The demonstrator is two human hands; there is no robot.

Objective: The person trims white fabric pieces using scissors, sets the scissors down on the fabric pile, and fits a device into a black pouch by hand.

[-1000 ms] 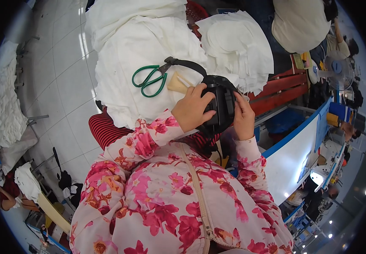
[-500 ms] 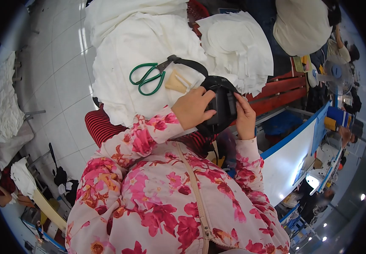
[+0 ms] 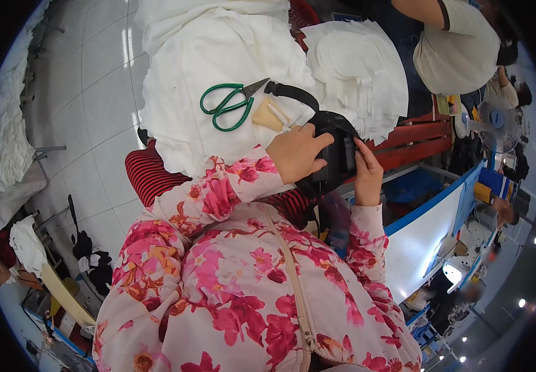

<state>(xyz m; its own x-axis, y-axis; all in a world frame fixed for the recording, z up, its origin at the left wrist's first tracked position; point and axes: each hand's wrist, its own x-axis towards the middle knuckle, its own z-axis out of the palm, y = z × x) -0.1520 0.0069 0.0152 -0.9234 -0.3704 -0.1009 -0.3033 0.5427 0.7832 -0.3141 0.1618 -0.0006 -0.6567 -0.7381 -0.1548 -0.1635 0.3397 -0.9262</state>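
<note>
A black case-like object (image 3: 341,155) with a black strap (image 3: 296,93) lies between my hands, over my lap at the edge of the white cloth. My left hand (image 3: 299,154) grips its left side, fingers on top and thumb nearer me. My right hand (image 3: 367,172) pinches its right edge between thumb and fingers. What lies inside or under the case is hidden. The strap's buckle end rests on the white cloth (image 3: 181,80), close to the blades of green-handled scissors (image 3: 231,105). Beside them is a small beige piece (image 3: 269,114) with a thin white stick-like item (image 3: 278,113) on it.
Cut white fabric pieces (image 3: 358,74) are stacked right of the large cloth pile. A red slatted bench (image 3: 413,139) and a blue-edged white table (image 3: 426,229) stand to the right. Another person in a light shirt (image 3: 457,43) sits beyond, near a fan (image 3: 497,124). Tiled floor (image 3: 104,93) lies left.
The strap's buckle end has shifted off the scissor blades, which now show. The whole view has moved slightly, and both hands keep hold of the black case. The other person's arm has come into view.
</note>
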